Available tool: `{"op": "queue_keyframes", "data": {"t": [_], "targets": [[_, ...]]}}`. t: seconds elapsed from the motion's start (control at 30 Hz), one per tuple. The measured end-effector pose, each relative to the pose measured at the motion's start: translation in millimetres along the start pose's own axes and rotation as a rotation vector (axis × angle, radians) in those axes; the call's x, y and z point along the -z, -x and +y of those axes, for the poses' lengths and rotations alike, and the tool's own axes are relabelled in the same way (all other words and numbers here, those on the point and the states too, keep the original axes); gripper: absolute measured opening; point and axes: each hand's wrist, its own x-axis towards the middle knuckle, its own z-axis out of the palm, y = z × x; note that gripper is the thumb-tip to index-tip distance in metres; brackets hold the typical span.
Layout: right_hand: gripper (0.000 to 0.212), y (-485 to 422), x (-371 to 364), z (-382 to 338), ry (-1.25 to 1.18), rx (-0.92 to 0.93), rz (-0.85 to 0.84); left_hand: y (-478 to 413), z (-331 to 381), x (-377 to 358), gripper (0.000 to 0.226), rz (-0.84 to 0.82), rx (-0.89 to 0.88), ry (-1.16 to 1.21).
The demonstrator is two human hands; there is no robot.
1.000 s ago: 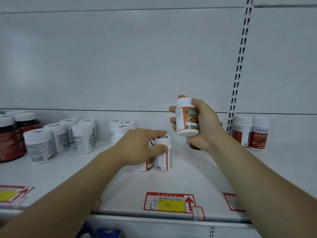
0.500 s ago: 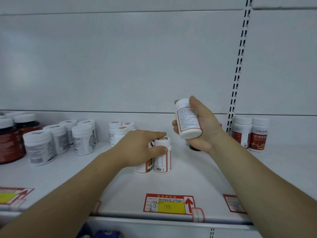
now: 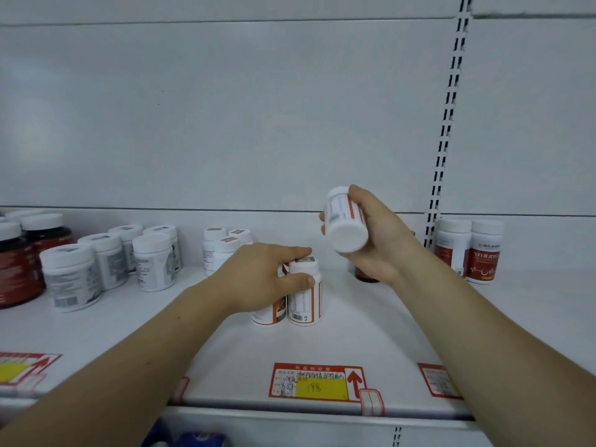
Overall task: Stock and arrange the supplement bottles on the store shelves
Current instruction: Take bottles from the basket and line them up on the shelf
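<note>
My right hand (image 3: 377, 240) grips a white supplement bottle with an orange label (image 3: 345, 221), held above the shelf and tilted so its flat white end faces me. My left hand (image 3: 264, 279) rests on two matching bottles standing side by side on the white shelf (image 3: 371, 343). Its forefinger lies over the cap of the right standing bottle (image 3: 304, 295) and its thumb presses that bottle's front. The left standing bottle (image 3: 269, 312) is mostly hidden under my palm. A dark bottle (image 3: 366, 277) stands partly hidden behind my right hand.
Several white jars (image 3: 151, 262) and dark red jars (image 3: 19, 269) fill the shelf's left side; small white bottles (image 3: 222, 250) stand behind my left hand. Two red-labelled bottles (image 3: 471, 250) stand right of the slotted upright (image 3: 446, 124). Price tags (image 3: 317, 382) line the front edge.
My right hand has turned the held bottle, from upright with its label facing me to tipped with its flat end toward me. My left hand stays on the standing bottles.
</note>
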Motion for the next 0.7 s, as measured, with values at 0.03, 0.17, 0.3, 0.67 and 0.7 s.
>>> {"op": "queue_keyframes", "data": {"t": [0.03, 0.17, 0.3, 0.67, 0.7], "targets": [[0.030, -1.8, 1.1, -0.1, 0.026, -0.025, 0.031, 0.1, 0.1, 0.2, 0.052, 0.001, -0.004, 0.000], [0.051, -4.9, 6.6, 0.9, 0.011, -0.079, 0.065, -0.9, 0.3, 0.6, 0.052, 0.003, -0.011, -0.005], [0.042, -6.1, 10.1, 0.4, 0.131, 0.144, 0.012, -0.3, 0.0, 0.2, 0.052, -0.001, -0.004, 0.008], [0.054, -3.3, -2.4, -1.3, 0.595, 0.386, -0.065, 0.3, 3.0, 4.2, 0.060, 0.024, 0.004, 0.052], [0.049, -3.2, -7.4, -2.8, 0.625, 0.381, -0.049, 0.3, 4.0, 5.6, 0.058, 0.028, -0.002, 0.057]]}}
